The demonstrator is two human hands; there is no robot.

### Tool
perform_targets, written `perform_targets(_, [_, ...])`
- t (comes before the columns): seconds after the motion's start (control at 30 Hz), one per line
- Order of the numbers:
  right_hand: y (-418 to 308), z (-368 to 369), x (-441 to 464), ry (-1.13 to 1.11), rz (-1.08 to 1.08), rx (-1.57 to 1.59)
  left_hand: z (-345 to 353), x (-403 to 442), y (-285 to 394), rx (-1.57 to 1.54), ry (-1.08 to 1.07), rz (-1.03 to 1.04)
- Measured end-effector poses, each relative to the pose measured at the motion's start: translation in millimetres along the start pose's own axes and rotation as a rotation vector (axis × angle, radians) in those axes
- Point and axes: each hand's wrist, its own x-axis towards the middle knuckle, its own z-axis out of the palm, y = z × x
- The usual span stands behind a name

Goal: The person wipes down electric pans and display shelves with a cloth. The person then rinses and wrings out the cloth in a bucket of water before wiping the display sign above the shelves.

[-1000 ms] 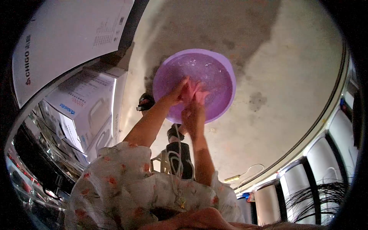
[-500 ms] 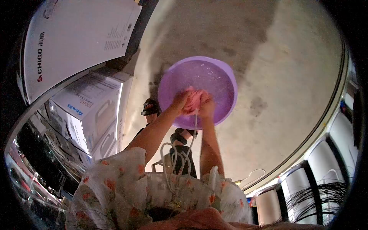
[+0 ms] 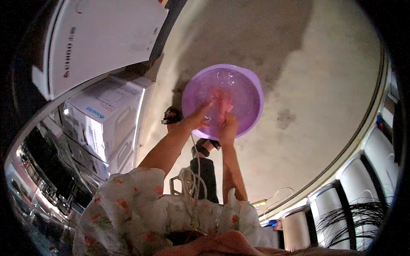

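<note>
A purple basin of water stands on the floor before my feet. In the water lies a wet pink cloth, spread lengthwise and slightly blurred. My left hand is at the basin's near left side, its fingers apart, just left of the cloth and holding nothing that I can see. At the near side of the basin, my right hand is closed on the cloth's lower end; its fingertips are partly hidden.
Large white cartons and smaller printed boxes are stacked at the left. A white cable hangs close in front of my body. White rounded objects line the lower right edge. The concrete floor has damp patches.
The bunched cloth, earlier between both hands, has loosened and gone down into the water. My left hand has let go of it and opened; my right hand has moved slightly nearer to me.
</note>
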Motion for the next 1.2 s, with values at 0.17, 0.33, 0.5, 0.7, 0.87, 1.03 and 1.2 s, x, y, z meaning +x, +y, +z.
perform_targets(0.17, [-111,-81,-61,-0.313,-0.244,-0.170,23,-53,13,-0.212,-0.426,0.201])
perform_targets(0.33, [-167,-140,-108,-0.129,-0.133,0.442,38,-106,-4,-0.157,-0.331,0.381])
perform_targets(0.5, [-133,-145,-88,-0.084,0.217,1.135,71,-210,-8,-0.369,-0.693,0.420])
perform_targets(0.7, [-159,-154,-87,-0.261,0.406,1.671,104,-267,-19,-0.370,-0.677,0.129])
perform_targets(0.87, [-85,-129,-74,-0.355,0.040,1.258,103,-301,-15,0.234,-0.592,0.368])
perform_targets(1.03, [-179,-173,-84,-0.368,0.297,1.183,122,-328,-6,1.013,-0.273,0.805])
perform_targets(1.2, [-192,-167,-87,-0.223,0.259,0.840,107,-253,-49,1.216,0.107,1.062])
